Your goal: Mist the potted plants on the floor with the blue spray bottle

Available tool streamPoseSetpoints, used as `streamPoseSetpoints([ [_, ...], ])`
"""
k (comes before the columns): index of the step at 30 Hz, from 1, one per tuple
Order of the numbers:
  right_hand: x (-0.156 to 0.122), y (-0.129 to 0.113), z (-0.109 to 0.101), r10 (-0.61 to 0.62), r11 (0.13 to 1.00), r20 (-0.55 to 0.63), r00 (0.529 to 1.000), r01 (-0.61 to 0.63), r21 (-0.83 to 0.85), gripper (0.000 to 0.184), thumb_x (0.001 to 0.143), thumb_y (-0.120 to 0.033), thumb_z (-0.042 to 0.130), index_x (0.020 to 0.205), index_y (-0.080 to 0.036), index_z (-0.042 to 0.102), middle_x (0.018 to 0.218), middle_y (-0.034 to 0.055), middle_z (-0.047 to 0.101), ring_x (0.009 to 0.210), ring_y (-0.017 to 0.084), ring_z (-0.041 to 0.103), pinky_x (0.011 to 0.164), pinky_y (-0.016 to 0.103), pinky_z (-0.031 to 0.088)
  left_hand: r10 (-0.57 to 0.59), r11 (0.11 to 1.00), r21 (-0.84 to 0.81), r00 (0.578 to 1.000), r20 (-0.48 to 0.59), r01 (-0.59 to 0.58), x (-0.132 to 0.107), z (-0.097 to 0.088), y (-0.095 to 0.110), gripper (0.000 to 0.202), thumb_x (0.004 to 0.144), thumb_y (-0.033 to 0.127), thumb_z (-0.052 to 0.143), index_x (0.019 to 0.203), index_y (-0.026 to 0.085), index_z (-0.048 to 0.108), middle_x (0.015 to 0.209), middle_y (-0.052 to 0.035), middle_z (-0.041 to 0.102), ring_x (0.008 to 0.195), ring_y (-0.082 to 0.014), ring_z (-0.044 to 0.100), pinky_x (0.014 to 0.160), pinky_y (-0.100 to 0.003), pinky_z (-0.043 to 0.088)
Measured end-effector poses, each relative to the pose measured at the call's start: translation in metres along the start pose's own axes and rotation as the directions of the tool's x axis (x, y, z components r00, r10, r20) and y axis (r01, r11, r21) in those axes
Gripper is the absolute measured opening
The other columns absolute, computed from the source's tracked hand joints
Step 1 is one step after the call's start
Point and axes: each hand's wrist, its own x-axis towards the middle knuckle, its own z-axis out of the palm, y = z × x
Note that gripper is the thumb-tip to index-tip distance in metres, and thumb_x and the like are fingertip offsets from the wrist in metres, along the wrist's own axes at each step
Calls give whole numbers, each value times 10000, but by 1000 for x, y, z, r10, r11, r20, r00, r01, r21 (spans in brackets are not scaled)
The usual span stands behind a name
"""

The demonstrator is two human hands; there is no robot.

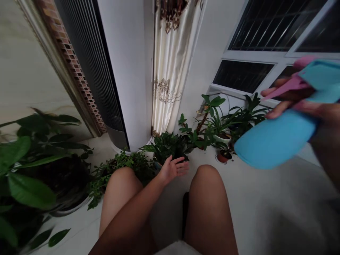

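Note:
My right hand (316, 106) grips a blue spray bottle (276, 141) by its neck, raised at the right edge of the head view. The bottle is tilted, its base toward the middle of the view, and some fingers are at the pink trigger (288, 86). Between my knees, my left hand (172, 170) is stretched out with fingers apart and nothing in it. Just beyond it stands a dark-leaved potted plant (170, 145). A bushy plant with small leaves (122, 164) spreads beside my left knee.
A large potted plant (32, 177) fills the left side. Several more potted plants (220, 124) stand below the barred window (247, 76), with a small pot (223, 156) on the pale floor (255, 198). A tall white appliance (130, 71) and a curtain (170, 78) stand ahead.

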Motion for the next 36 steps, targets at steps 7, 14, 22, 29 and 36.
streamPoseSetpoints([
  [7,-45,86,106,102,938,254,962,-178,298,280,703,-316,693,952,-188,709,766,64,735,633,194,651,624,362,526,48,999,-24,980,191,-44,-16,6,-9,607,966,558,258,1260,144,590,1110,-163,709,946,-302,681,958,-599,388],
  [14,-65,172,168,158,910,496,854,-321,262,368,720,-458,722,1007,-229,699,917,71,752,834,248,691,765,402,564,190,981,-21,981,-32,-191,-8,-4,-18,744,926,655,340,1484,167,390,1394,-199,556,870,-244,699,739,-333,461],
  [22,-94,217,197,325,906,384,864,-401,135,495,618,-402,790,1075,-236,696,1120,89,729,1010,296,683,890,458,552,14,962,-263,972,-235,-78,34,-48,-26,749,955,581,109,1487,128,377,1322,-183,593,899,-271,648,938,-528,417],
  [29,-101,246,198,529,727,390,754,-639,249,666,638,-462,779,1245,-253,601,1291,81,649,1063,293,673,892,443,559,83,973,-195,974,-212,-126,23,-63,-26,640,965,590,256,1403,185,489,1396,-152,556,1094,-301,612,969,-498,413],
  [36,-82,265,205,631,683,270,728,-685,254,555,674,-522,741,1143,-237,660,1119,57,714,644,170,675,587,305,545,148,976,-108,936,-320,-192,21,-51,-20,375,925,337,540,1275,205,528,1231,-98,613,1001,-235,626,1033,-563,390],
])
